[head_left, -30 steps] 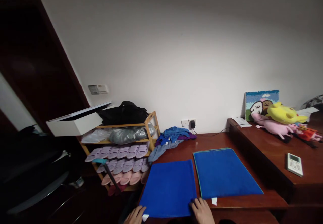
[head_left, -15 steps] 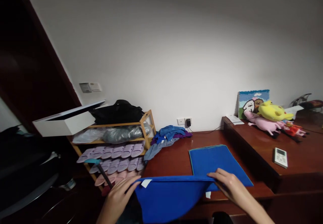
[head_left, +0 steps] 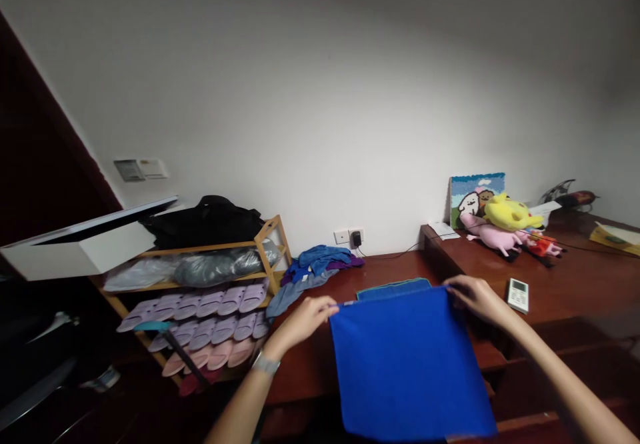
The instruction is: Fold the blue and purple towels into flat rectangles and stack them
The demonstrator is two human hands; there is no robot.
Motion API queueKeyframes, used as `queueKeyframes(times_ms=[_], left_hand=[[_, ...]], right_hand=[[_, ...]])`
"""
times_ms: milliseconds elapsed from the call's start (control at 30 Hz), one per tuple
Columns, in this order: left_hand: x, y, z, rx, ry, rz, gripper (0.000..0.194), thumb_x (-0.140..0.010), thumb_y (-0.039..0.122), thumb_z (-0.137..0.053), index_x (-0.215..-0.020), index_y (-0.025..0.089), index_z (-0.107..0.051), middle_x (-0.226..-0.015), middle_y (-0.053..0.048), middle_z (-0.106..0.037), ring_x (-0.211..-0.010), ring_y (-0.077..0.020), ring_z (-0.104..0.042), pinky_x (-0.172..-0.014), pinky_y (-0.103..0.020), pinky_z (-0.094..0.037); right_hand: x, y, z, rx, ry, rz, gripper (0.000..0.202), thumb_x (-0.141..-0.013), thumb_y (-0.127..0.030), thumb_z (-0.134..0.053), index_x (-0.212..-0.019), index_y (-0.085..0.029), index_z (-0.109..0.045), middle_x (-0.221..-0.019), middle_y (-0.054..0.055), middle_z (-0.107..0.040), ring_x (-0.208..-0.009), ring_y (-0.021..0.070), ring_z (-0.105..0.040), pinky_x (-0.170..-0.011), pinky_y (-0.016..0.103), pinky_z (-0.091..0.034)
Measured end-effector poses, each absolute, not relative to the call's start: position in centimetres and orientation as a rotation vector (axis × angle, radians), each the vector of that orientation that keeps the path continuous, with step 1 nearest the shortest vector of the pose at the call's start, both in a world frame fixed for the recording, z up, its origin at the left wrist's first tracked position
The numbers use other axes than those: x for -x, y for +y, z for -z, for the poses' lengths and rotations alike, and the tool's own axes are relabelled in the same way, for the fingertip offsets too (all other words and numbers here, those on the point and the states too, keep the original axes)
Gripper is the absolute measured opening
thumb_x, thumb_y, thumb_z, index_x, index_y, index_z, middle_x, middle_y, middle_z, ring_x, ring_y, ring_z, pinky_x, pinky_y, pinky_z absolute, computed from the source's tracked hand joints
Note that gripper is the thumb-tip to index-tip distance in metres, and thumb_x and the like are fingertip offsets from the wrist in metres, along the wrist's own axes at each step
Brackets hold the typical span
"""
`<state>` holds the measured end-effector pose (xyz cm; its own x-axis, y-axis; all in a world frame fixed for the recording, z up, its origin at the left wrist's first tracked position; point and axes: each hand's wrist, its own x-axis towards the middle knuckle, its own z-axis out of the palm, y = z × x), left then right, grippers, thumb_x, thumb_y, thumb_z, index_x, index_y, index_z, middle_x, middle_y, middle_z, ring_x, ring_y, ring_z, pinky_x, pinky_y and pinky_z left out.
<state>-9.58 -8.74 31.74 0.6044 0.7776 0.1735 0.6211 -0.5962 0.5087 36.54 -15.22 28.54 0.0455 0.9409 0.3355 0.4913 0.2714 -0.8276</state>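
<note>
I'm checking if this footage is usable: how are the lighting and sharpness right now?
Head view: the wall is brightest mid-frame, dim along the top; head view: the lower left is very dark; head view: the switch plates look blurred, the blue cloth shows no glare.

Head-worn view, facing wall (head_left: pixel 280 104), angled down

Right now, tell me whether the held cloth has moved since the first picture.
Yes: the held cloth rose off the table and moved right, from mostly left of the wall socket to mostly right.
</note>
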Motion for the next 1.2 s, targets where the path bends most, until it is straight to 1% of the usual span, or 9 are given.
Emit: queueKeyframes(times_ms=[67,167,333,500,633,733,800,900,1200], left_hand=[[7.2,-5.5,-32.9,-2.533,1.136,-0.648,0.044,-0.103,0.051,-0.044,-0.097,0.019,-0.074,-0.081,0.001,-0.075,-0.075,-0.0157,-0.067,-0.074,-0.023,-0.047],[4.5,-1.4,-34.0,-2.626,1.219,-0.847,0.038,-0.103,0.047,-0.047,-0.103,0.021,-0.074,-0.098,-0.003,-0.079,-0.089,-0.0193,-0.07,-0.081,-0.026,-0.049],[2.2,0.4,-33.5,-2.697,1.288,-1.032,0.032,-0.104,0.041,-0.048,-0.108,0.022,-0.074,-0.11,-0.007,-0.077,-0.106,-0.0234,-0.067,-0.095,-0.035,-0.048],[1.2,-2.5,-26.5,-2.806,1.237,-1.001,0.03,-0.105,0.035,-0.048,-0.103,0.022,-0.075,-0.103,-0.005,-0.077,-0.097,-0.022,-0.068,-0.09,-0.037,-0.051],[0.4,-6.1,-14.4,-2.879,1.26,-0.958,0.034,-0.106,0.028,-0.043,-0.097,0.023,-0.076,-0.096,-0.004,-0.077,-0.089,-0.0199,-0.07,-0.082,-0.034,-0.054],[0.1,-8.4,-6.2,-2.888,1.281,-0.964,0.04,-0.105,0.024,-0.04,-0.089,0.025,-0.076,-0.086,-0.002,-0.077,-0.078,-0.0191,-0.071,-0.072,-0.033,-0.056],[0.1,-9.2,-3.4,-2.85,1.335,-1.054,0.038,-0.105,0.023,-0.038,-0.1,0.026,-0.076,-0.095,-0.003,-0.079,-0.083,-0.0192,-0.073,-0.075,-0.033,-0.058],[0.4,-9.4,-3.0,-2.835,1.348,-1.169,0.035,-0.105,0.022,-0.039,-0.112,0.025,-0.073,-0.104,-0.005,-0.079,-0.093,-0.0209,-0.074,-0.083,-0.035,-0.059],[1.0,-10.1,-0.2,-2.968,1.176,-1.307,0.037,-0.103,0.017,-0.039,-0.116,0.026,-0.072,-0.103,-0.004,-0.08,-0.09,-0.0207,-0.075,-0.079,-0.033,-0.06]], right_hand=[[-37.9,-11.3,-29.7,1.412,-1.664,-0.408,0.017,-0.081,-0.021,-0.07,-0.094,-0.013,-0.078,-0.083,0.005,-0.077,-0.058,0.0129,-0.066,-0.063,0.022,-0.051],[-39.7,-6.5,-31.3,1.441,-1.694,-0.188,0.018,-0.081,-0.017,-0.066,-0.095,-0.016,-0.077,-0.087,0.005,-0.079,-0.072,0.0167,-0.071,-0.072,0.025,-0.053],[-41.8,-3.9,-31.7,1.43,-1.641,-0.046,0.026,-0.086,-0.022,-0.058,-0.104,-0.021,-0.076,-0.099,0.008,-0.079,-0.09,0.0229,-0.073,-0.088,0.034,-0.055],[-42.3,-6.5,-22.5,1.47,-1.634,-0.044,0.03,-0.086,-0.029,-0.05,-0.103,-0.022,-0.075,-0.107,0.01,-0.078,-0.102,0.026,-0.072,-0.098,0.039,-0.053],[-41.6,-9.5,-9.6,1.619,-1.59,-0.259,0.03,-0.085,-0.036,-0.049,-0.093,-0.023,-0.075,-0.102,0.009,-0.079,-0.099,0.0272,-0.074,-0.093,0.038,-0.056],[-41.3,-11.1,-2.7,1.686,-1.54,-0.299,0.034,-0.083,-0.041,-0.048,-0.09,-0.023,-0.075,-0.1,0.011,-0.079,-0.098,0.0306,-0.075,-0.09,0.041,-0.058],[-41.5,-11.5,-0.8,1.676,-1.507,-0.286,0.037,-0.084,-0.043,-0.047,-0.095,-0.023,-0.076,-0.104,0.011,-0.079,-0.101,0.0306,-0.074,-0.092,0.042,-0.058],[-42.0,-11.5,-0.8,1.626,-1.463,-0.228,0.041,-0.086,-0.049,-0.048,-0.102,-0.023,-0.076,-0.111,0.011,-0.078,-0.106,0.0302,-0.073,-0.098,0.043,-0.057],[-42.9,-13.2,2.6,1.63,-1.506,-0.192,0.038,-0.086,-0.047,-0.048,-0.095,-0.024,-0.077,-0.107,0.01,-0.079,-0.101,0.0295,-0.075,-0.092,0.042,-0.061]])
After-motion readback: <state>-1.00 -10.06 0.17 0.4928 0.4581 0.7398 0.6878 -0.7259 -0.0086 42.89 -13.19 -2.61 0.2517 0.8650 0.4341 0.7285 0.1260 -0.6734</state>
